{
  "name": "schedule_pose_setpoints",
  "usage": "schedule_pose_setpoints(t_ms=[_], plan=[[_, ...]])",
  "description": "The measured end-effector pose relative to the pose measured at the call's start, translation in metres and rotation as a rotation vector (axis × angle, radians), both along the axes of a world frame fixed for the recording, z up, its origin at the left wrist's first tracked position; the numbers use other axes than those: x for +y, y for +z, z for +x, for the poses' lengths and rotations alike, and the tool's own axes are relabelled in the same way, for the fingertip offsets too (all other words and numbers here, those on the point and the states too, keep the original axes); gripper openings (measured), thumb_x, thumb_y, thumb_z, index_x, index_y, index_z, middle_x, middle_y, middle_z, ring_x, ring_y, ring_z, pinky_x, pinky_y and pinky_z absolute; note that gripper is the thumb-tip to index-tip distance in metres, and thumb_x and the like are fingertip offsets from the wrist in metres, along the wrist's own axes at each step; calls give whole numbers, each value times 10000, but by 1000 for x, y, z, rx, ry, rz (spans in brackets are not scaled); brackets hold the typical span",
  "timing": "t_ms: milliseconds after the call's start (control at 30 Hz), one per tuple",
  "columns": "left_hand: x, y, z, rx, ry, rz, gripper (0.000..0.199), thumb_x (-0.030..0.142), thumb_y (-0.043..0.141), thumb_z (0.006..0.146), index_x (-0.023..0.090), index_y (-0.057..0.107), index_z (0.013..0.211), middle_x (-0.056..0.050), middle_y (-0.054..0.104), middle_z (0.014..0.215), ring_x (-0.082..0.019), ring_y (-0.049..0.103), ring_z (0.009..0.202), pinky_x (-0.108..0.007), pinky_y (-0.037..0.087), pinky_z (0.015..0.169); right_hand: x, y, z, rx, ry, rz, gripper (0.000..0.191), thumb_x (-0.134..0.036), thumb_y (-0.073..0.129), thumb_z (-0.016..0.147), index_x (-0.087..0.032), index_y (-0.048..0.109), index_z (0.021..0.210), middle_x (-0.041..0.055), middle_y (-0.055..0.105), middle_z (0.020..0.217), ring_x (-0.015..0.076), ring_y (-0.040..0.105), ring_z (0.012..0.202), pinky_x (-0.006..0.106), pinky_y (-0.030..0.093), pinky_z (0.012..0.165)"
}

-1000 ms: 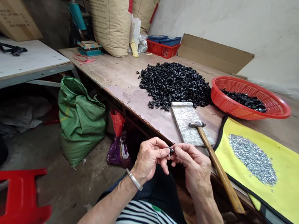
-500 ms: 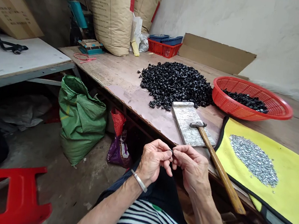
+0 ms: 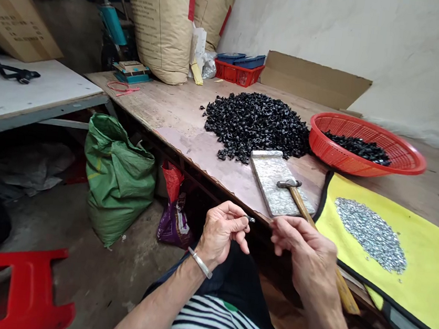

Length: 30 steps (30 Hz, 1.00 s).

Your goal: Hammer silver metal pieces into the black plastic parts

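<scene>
Black plastic part (image 3: 251, 219) w/ metal end pinched betw. thumb & forefinger of L hand (image 3: 222, 231); R hand (image 3: 304, 253) apart, fingers half-curled, can't tell if holding anything; both hands below black parts heap (image 3: 255, 129); wood-handled hammer (image 3: 293, 191) just front of heap; red basket (image 3: 364, 149) right of heap.

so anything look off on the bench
Nothing looks damaged. Two small things stand out: a few black plastic pieces lie apart from the main pile, out on the bare bench. The hammer rests its head on a pale slab, with its wooden handle angled down towards the bench's front edge.
</scene>
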<state>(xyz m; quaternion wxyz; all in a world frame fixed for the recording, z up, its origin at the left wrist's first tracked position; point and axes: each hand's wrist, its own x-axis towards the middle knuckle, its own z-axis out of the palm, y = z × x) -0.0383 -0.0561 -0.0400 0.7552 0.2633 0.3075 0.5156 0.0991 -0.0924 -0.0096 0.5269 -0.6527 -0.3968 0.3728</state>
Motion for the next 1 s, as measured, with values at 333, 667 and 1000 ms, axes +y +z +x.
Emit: schedule_pose_setpoints(t_ms=[333,667,1000], plan=[[20,14,16,64,-8,31,229,189,723,576,127,517,653,13,578,499,-78,465,310,-231,460,282,4,-9,74,-1333,52,-163,151,-295,458,794,-190,566,798,79,600,770,220,557,734,314,395,629],[71,15,51,318,-30,2,144,67,577,640,153,463,664,30,548,447,-74,457,307,-222,456,295,24,10,82,-263,288,-434,117,-304,530,653,-203,474,640,-30,453,496,107,385,396,250,337,380],[76,11,62,432,8,-74,205,62,610,659,164,436,622,43,503,375,-85,450,275,-208,433,284,1,4,64,-493,104,-157,189,-401,541,696,-213,543,723,-33,500,490,137,460,427,259,357,437]])
